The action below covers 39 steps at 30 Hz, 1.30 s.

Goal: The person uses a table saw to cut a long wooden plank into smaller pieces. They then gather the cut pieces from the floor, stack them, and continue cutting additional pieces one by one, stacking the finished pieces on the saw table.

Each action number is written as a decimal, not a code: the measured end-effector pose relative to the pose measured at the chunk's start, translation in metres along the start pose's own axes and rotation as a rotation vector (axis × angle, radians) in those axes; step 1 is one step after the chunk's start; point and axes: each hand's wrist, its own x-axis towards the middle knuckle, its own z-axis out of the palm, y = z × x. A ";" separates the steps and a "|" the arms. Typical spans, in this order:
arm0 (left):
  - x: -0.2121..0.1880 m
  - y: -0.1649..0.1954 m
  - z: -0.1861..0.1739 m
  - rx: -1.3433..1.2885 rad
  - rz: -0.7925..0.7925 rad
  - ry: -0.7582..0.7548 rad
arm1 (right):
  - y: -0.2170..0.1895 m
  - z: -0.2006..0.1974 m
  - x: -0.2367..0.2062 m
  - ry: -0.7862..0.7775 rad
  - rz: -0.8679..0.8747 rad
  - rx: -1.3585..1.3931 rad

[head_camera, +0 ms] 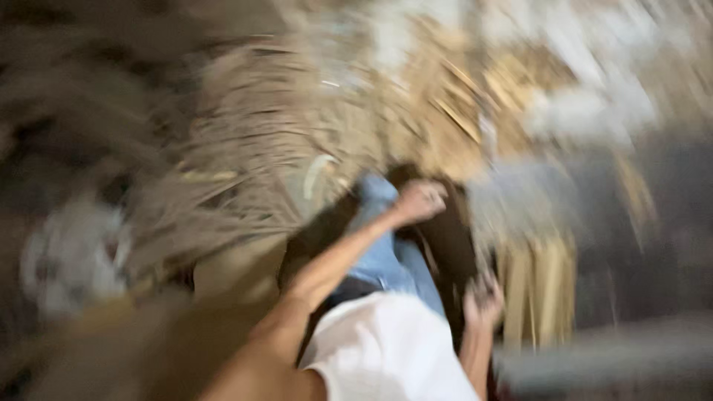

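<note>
Through heavy blur, the left hand [420,200] looks curled near the dry straw heap [252,148] ahead, the right hand [483,297] hangs loosely beside the thigh; grips cannot be told.

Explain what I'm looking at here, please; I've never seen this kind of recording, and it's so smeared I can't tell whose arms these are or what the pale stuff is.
There is one picture, taken by a camera worn on a person's head and pointing down, so you see their own body: white shirt, blue jeans and two bare arms. The left hand reaches forward, seemingly closed, towards a heap of dry, straw-coloured stalks or leaves. The right hand hangs lower by the hip, next to some upright yellowish strips. The camera was moving, so everything is blurred: whether either hand holds anything cannot be told, nor what the pale patches at the left and upper right are.
</note>
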 end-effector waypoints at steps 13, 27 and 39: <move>0.053 0.143 0.089 0.014 0.566 -0.921 | 0.029 -0.063 -0.044 0.226 -0.085 0.160; 0.069 0.149 0.142 -0.063 0.661 -1.169 | -0.059 -0.033 -0.172 0.589 -0.095 -1.097; 0.112 0.158 0.209 -0.007 0.424 -1.086 | -0.187 -0.134 -0.074 0.444 -0.583 -1.823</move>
